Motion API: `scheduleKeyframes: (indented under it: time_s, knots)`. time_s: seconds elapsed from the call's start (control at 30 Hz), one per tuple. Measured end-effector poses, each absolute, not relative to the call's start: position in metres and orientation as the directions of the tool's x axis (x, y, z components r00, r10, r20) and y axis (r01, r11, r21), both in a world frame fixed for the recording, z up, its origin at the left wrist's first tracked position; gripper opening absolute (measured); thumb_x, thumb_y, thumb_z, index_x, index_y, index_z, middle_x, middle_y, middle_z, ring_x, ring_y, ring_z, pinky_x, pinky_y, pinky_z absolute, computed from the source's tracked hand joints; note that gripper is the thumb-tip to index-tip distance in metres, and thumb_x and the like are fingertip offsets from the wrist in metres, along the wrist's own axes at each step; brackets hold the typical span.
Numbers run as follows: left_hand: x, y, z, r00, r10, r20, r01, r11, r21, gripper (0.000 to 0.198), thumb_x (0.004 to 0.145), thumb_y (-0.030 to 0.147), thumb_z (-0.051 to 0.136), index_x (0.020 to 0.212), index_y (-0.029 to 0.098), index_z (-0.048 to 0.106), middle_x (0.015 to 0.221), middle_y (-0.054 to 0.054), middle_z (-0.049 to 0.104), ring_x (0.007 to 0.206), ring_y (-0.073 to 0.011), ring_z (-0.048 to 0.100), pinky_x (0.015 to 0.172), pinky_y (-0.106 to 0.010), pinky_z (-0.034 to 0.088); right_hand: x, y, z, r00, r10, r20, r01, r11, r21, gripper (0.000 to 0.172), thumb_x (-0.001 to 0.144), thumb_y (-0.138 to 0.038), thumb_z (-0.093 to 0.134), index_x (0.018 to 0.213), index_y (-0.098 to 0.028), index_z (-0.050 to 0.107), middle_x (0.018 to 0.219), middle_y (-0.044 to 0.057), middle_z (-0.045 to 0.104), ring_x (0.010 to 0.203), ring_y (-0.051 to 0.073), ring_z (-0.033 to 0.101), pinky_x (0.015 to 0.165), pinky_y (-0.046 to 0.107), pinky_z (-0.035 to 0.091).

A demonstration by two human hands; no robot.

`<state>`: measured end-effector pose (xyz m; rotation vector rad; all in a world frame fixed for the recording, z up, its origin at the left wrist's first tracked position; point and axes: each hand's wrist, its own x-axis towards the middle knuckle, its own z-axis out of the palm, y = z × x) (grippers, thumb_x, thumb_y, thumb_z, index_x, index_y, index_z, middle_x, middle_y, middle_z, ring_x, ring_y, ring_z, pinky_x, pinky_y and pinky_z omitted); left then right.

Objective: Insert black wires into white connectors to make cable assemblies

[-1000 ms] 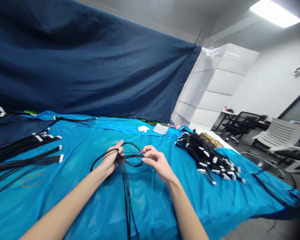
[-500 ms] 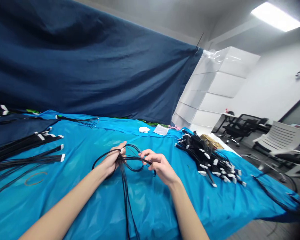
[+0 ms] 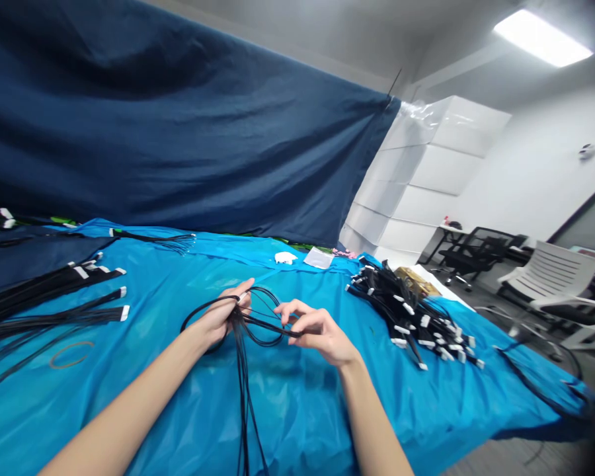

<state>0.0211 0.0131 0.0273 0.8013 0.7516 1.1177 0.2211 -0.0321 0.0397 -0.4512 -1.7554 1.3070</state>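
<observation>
Thin black cables (image 3: 242,390) are looped and gathered in front of me above the blue covering. My left hand (image 3: 223,312) is closed around the gathered part, with one loop arching over its wrist side. From that grip several loose strands hang down toward the lower edge of the view. My right hand (image 3: 320,328) pinches a strand section of the same cables between thumb and fingers, to the right of the left hand. A round loop spans the gap between both hands. The cable ends inside the right fingers are hidden.
At left lie black cable bundles (image 3: 54,294) with white connectors, near a tan rubber band (image 3: 72,355). A heap of similar bundles (image 3: 411,317) lies at right. Farther back are a white scrap (image 3: 285,258), a small bag (image 3: 318,258) and another bundle (image 3: 153,239). White boxes (image 3: 421,178) stand behind.
My right hand has shifted slightly, and the cable section in its fingers now slants lower. The hanging strands have swung a little to the left. My left hand keeps its hold.
</observation>
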Motion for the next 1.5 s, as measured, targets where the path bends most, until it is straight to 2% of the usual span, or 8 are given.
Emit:
scheduleKeyframes:
  time_s: [0.23,0.37,0.47,1.03,1.13,1.23,1.33,1.5]
  knots:
    - [0.018,0.014,0.025,0.305,0.951,-0.052,-0.492,0.204,0.846,0.045,0.053,0.021,0.072,0.096,0.02,0.059,0.046,0.01,0.037,0.037,-0.0027,0.033,0.038,-0.015,0.024,0.225,-0.031,0.039,-0.542,0.695,0.472,-0.178,0.454,-0.873,0.004,0.07,-0.026,0.068,0.068,-0.026,0.071,0.09,0.005,0.052,0.109,0.024,0.044,0.093,0.042,0.034]
    - [0.021,0.011,0.032,0.34,0.938,-0.059,-0.442,0.215,0.871,0.025,0.056,0.03,0.071,0.067,0.016,0.055,0.045,0.009,0.032,0.036,-0.0021,0.028,0.037,-0.016,0.021,0.227,-0.03,0.04,-0.52,0.712,0.472,-0.165,0.459,-0.873,0.005,0.067,-0.029,0.07,0.063,-0.026,0.07,0.088,0.005,0.051,0.107,0.024,0.045,0.094,0.043,0.032]
    - [0.023,0.008,0.037,0.376,0.924,-0.065,-0.39,0.222,0.894,0.037,0.062,0.037,0.067,0.051,0.016,0.038,0.044,0.008,0.03,0.036,-0.002,0.026,0.037,-0.017,0.02,0.229,-0.031,0.041,-0.52,0.698,0.493,-0.189,0.469,-0.863,0.004,0.063,-0.028,0.072,0.065,-0.026,0.07,0.088,0.004,0.052,0.105,0.025,0.046,0.093,0.044,0.031]
    - [0.016,0.025,0.022,0.168,0.984,-0.063,-0.353,0.12,0.928,0.039,0.058,0.042,0.067,0.052,0.018,0.037,0.044,0.009,0.034,0.036,-0.0033,0.029,0.039,-0.02,0.022,0.231,-0.033,0.04,-0.366,0.72,0.59,-0.069,0.611,-0.789,0.01,0.069,-0.033,0.067,0.069,-0.025,0.072,0.057,0.004,0.066,0.077,0.024,0.059,0.087,0.048,0.038]
    - [0.014,0.03,0.019,0.055,0.998,-0.044,-0.361,0.061,0.931,0.04,0.057,0.042,0.067,0.051,0.018,0.036,0.042,0.009,0.035,0.035,-0.0034,0.029,0.038,-0.02,0.023,0.234,-0.035,0.035,-0.352,0.773,0.527,-0.023,0.556,-0.831,0.016,0.069,-0.036,0.067,0.072,-0.022,0.072,0.052,0.003,0.064,0.045,0.015,0.053,0.057,0.035,0.047]
    - [0.011,0.033,0.02,-0.075,0.997,-0.02,-0.381,-0.01,0.924,0.039,0.055,0.041,0.068,0.051,0.018,0.037,0.042,0.009,0.035,0.035,-0.0035,0.031,0.038,-0.02,0.024,0.24,-0.036,0.031,-0.313,0.825,0.471,-0.037,0.484,-0.874,0.021,0.068,-0.038,0.067,0.079,-0.021,0.071,0.05,0.003,0.062,0.027,0.007,0.037,0.031,0.023,0.032]
    - [0.007,0.034,0.023,-0.104,0.995,0.011,-0.425,-0.054,0.904,0.038,0.056,0.04,0.068,0.054,0.018,0.037,0.042,0.01,0.035,0.035,-0.0031,0.031,0.037,-0.019,0.024,0.243,-0.036,0.032,-0.347,0.837,0.424,-0.048,0.436,-0.899,0.026,0.069,-0.039,0.066,0.085,-0.018,0.07,0.052,0.003,0.064,0.027,0.005,0.034,0.029,0.02,0.027]
    - [0.008,0.03,0.028,-0.029,0.998,0.058,-0.512,-0.065,0.856,0.037,0.058,0.035,0.069,0.055,0.018,0.036,0.043,0.01,0.033,0.035,-0.0019,0.028,0.036,-0.017,0.023,0.233,-0.037,0.039,-0.596,0.783,0.176,0.034,0.244,-0.969,0.034,0.073,-0.035,0.064,0.1,-0.014,0.06,0.065,0.004,0.066,0.047,0.01,0.056,0.048,0.022,0.044]
